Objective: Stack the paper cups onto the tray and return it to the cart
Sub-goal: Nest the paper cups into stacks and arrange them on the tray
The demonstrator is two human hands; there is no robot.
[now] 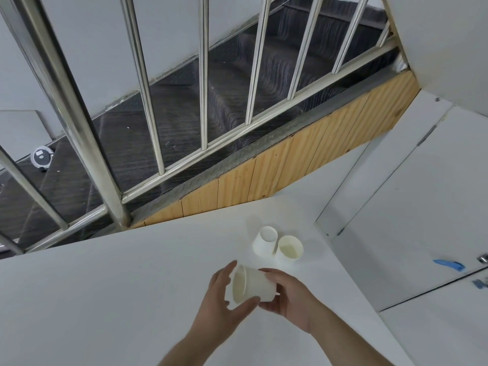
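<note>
No words, numbers or signs can be read anywhere. The round white gadget on the dark stairs, at about nine o'clock, has a small label on top, but it is too tiny and blurry to read. At about three o'clock, near the right edge, there are blue marks on the white panel; they are cut off and cannot be read.

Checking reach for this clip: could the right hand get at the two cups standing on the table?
Probably not right away: the right hand grips the held cup together with the left hand. Nothing lies between it and the two standing cups.
</note>
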